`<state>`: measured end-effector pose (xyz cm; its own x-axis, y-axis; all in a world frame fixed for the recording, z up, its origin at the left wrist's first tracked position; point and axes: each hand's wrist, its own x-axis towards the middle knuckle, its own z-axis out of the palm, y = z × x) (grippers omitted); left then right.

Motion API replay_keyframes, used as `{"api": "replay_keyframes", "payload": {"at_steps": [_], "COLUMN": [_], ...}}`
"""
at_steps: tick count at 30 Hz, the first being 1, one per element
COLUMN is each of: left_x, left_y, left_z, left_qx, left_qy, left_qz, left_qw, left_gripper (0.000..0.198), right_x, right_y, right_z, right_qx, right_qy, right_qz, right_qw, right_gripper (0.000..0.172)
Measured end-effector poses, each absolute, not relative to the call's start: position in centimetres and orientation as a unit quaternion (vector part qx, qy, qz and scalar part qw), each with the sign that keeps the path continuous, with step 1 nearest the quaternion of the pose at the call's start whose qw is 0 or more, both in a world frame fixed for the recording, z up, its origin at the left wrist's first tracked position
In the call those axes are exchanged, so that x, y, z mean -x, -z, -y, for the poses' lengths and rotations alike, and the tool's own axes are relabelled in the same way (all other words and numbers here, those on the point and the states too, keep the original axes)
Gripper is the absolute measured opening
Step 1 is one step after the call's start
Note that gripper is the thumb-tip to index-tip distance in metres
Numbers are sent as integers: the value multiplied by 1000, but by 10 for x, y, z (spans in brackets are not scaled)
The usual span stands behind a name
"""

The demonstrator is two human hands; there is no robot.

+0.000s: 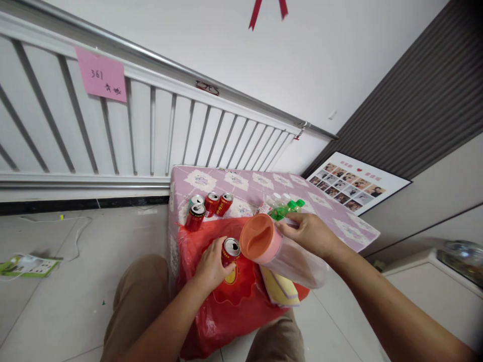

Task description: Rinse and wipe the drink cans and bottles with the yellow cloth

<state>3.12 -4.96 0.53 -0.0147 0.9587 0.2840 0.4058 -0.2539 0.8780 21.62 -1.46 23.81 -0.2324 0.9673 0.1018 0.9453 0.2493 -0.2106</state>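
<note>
My left hand [212,266] is wrapped round a red drink can [230,250] with an opened top, above a red scalloped dish [234,296]. In my right hand [307,232] is a clear plastic pitcher [296,261] with an orange lid [260,236], tilted so that the lid points left, close to the can. Whether anything flows from the lid I cannot tell. Red plastic sheeting [211,332] lies beneath the dish. Folded yellow cloths [279,289] rest partly under the pitcher.
Several opened cans [212,203] stand at the table's back left. Bottles with green caps [292,207] are behind my right hand. The patterned tablecloth [260,181] reaches back to a white radiator [211,130]. A power strip [30,265] lies on the floor at left.
</note>
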Motion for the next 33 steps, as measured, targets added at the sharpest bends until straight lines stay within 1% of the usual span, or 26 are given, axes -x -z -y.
{"api": "replay_keyframes", "payload": {"at_steps": [13, 28, 33], "left_x": [-32, -31, -31], "left_y": [-1, -3, -5], "left_z": [49, 50, 50], "left_qx": [-642, -643, -639], "left_qy": [-467, -463, -461], "left_qz": [-536, -538, -541], "left_qw": [289, 289, 292], "left_gripper": [70, 70, 70], "right_x": [-217, -218, -217], "right_y": [-238, -237, -236], "right_z": [14, 14, 14], "right_qx": [614, 613, 615], "right_qy": [-54, -63, -56], "right_qz": [779, 779, 777], "right_qw": [113, 118, 124], "right_gripper": [40, 36, 39]}}
